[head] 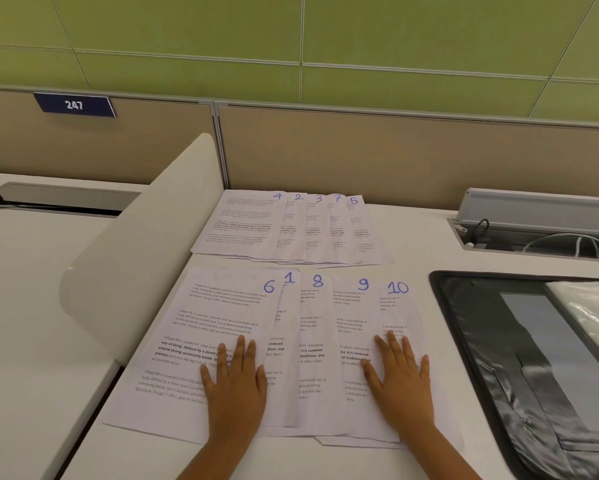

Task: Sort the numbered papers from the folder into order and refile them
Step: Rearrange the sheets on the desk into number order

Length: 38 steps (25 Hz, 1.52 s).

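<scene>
A white worktop (412, 237) runs up to a beige partition (360, 150) with green wall panels (291, 36) above. A dark sign (74, 105) reading 247 is fixed on the partition at left. A curved white divider (145, 244) stands at the left side. At right, an open cable tray (533, 233) holds white cables (575, 242).

Ten numbered papers (228, 323), one black folder (481, 341), two hands (237, 382).
</scene>
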Available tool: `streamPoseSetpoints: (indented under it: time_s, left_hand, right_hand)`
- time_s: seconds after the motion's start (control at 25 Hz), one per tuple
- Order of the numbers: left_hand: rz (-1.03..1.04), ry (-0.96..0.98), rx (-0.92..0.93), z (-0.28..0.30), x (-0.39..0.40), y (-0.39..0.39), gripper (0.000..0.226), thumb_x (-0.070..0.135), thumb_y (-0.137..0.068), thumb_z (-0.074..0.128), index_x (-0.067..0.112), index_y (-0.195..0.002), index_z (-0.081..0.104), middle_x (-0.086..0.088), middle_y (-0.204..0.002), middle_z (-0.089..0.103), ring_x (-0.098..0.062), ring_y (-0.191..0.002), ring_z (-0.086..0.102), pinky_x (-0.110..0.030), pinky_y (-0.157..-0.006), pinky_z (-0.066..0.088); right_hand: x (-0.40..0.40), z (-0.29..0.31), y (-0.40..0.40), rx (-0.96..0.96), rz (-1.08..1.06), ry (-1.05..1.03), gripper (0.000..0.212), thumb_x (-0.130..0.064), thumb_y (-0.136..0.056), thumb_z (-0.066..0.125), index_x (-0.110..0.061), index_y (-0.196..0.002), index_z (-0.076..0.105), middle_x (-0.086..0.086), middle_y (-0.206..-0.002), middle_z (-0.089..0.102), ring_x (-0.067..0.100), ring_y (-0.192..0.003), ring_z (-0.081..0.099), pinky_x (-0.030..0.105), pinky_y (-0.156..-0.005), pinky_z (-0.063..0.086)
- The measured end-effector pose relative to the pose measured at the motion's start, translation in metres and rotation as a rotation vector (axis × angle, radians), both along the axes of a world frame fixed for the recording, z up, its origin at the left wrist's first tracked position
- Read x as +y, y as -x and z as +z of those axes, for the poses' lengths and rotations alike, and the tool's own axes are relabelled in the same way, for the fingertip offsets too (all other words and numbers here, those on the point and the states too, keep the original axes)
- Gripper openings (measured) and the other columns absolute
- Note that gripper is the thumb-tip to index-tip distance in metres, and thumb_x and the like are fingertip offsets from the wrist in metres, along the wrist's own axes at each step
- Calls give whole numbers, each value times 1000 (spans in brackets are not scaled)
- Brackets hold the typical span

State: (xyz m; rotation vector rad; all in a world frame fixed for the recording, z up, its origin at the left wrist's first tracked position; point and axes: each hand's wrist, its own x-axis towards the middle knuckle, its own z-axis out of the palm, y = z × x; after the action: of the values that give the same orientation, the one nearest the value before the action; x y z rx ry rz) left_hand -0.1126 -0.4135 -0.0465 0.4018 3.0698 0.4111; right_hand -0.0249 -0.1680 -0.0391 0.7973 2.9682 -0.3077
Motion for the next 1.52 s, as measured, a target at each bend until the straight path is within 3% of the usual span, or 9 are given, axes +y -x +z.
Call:
streamPoseSetpoints:
  time_s: [0.72, 0.8, 0.92, 1.04, 1.12, 1.24, 1.4, 1.52]
  left_hand:
    - [-1, 0, 29, -5, -5, -2, 72, 45, -98, 4, 8, -122, 61, -12, -127, 58, -41, -114, 55, -66, -89, 35]
    - [17, -65, 9, -5, -5, 0, 69, 46, -98, 10, 7, -117, 64, -13, -123, 61, -39, -112, 57, -63, -89, 38]
    - [82, -260, 53, 3, -3, 5, 42, 37, -90, 53, 3, -113, 63, -15, -117, 64, -37, -109, 59, -59, -88, 43]
    - [147, -399, 115, 23, -4, 19, 36, 22, -81, 71, 5, -112, 61, -14, -111, 64, -35, -102, 59, -54, -85, 43]
    - [136, -350, 144, 30, -11, 36, 37, 20, -83, 69, 5, -116, 60, -14, -119, 61, -35, -110, 56, -55, -89, 40]
    - [58, -172, 135, 20, -30, 61, 43, 27, -86, 64, 7, -125, 58, -13, -132, 54, -37, -123, 48, -61, -95, 36]
    - [-7, -29, 118, 0, -49, 68, 65, 52, -96, 17, 11, -129, 55, -8, -134, 54, -34, -123, 49, -58, -95, 38]
    - [-11, -22, 109, 0, -50, 66, 70, 51, -97, 6, 12, -129, 55, -7, -134, 53, -32, -124, 49, -56, -96, 37]
  right_hand:
    - [1, -3, -2, 38, 9, 0, 118, -79, -50, -37, -31, -150, 3, -8, -159, -3, 15, -146, -9, 43, -115, -10]
    - [0, -2, -2, 57, 9, 18, 110, -81, -59, -27, -30, -150, 7, -8, -159, 1, 15, -146, -6, 43, -115, -10]
    - [1, 2, -2, 19, 10, 41, 78, -71, -84, 2, -30, -150, 11, -8, -159, 4, 15, -146, -4, 42, -116, -7]
    - [5, 9, 4, 199, -32, 139, 63, -59, -91, 34, -24, -142, 35, 0, -150, 33, 19, -139, 27, 42, -115, 17]
    - [6, 22, 17, 379, -57, 238, 53, -51, -90, 45, -20, -133, 48, 3, -136, 49, 20, -125, 43, 35, -105, 33]
    - [1, 42, 57, 453, 2, 403, 38, -37, -93, 52, -20, -127, 54, 2, -130, 52, 20, -121, 46, 30, -99, 37]
    - [-14, 57, 124, 479, 105, 562, 29, -31, -94, 53, -18, -120, 59, 3, -123, 56, 11, -106, 53, 18, -85, 37]
    - [-27, 65, 174, 424, 108, 673, 30, -28, -96, 51, -14, -121, 58, 5, -124, 58, 12, -106, 55, 18, -84, 37]
